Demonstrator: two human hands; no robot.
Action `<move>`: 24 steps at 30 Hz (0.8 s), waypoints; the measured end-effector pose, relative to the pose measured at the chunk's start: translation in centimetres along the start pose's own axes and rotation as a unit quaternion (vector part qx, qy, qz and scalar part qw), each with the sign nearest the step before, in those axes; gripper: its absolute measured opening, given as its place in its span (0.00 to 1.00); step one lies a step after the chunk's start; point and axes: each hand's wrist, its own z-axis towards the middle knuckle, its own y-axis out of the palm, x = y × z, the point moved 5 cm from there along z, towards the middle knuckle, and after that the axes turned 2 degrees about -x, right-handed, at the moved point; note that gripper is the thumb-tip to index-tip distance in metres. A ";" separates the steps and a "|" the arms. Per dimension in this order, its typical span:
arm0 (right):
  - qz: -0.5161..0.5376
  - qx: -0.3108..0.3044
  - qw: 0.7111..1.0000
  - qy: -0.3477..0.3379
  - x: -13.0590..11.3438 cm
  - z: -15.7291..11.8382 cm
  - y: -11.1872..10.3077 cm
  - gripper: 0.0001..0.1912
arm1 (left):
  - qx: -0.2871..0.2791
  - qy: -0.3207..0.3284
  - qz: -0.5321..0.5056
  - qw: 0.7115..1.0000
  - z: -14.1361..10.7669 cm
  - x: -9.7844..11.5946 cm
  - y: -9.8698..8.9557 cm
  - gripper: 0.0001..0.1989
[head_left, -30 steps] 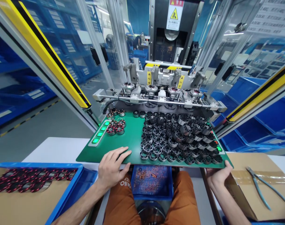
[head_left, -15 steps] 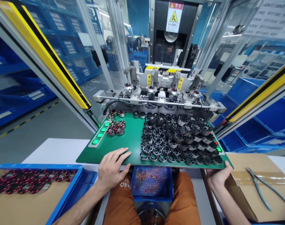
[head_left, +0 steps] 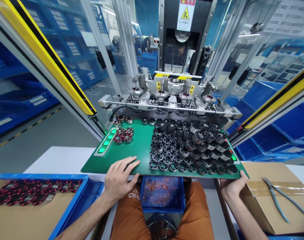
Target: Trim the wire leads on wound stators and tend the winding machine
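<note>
My left hand [head_left: 120, 178] lies flat on the front edge of the green board [head_left: 141, 150], fingers stretched out, holding nothing. At the board's front right corner my right hand [head_left: 233, 186] has its thumb on the edge and its fingers underneath, partly hidden. Black motor stators [head_left: 168, 158] cover the right half of the board in close rows, some stacked. Several stators wound with red copper wire [head_left: 123, 136] sit at the left, beside a strip of lit green buttons [head_left: 106, 143]. More wound stators [head_left: 161, 95] are held in the machine's fixtures behind.
A blue tray with wound stators [head_left: 36, 193] stands at my left. Pliers [head_left: 277, 198] lie on a cardboard box [head_left: 257, 213] at right. Below the board is a blue bin [head_left: 162, 210] with copper scraps. Yellow posts [head_left: 59, 66] flank the machine.
</note>
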 end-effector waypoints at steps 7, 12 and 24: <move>-0.004 -0.007 1.000 0.002 -0.1 -0.2 0.1 0.29 | -0.001 0.004 -0.003 1.000 0.0 0.0 0.0 0.16; 0.005 -0.006 1.000 -0.002 -0.1 -0.1 0.0 0.26 | 0.003 -0.003 -0.005 1.000 0.1 0.0 -0.1 0.15; 0.011 0.009 1.000 0.003 -0.3 -0.5 0.4 0.27 | 0.001 0.006 0.006 1.000 0.3 0.1 -0.2 0.15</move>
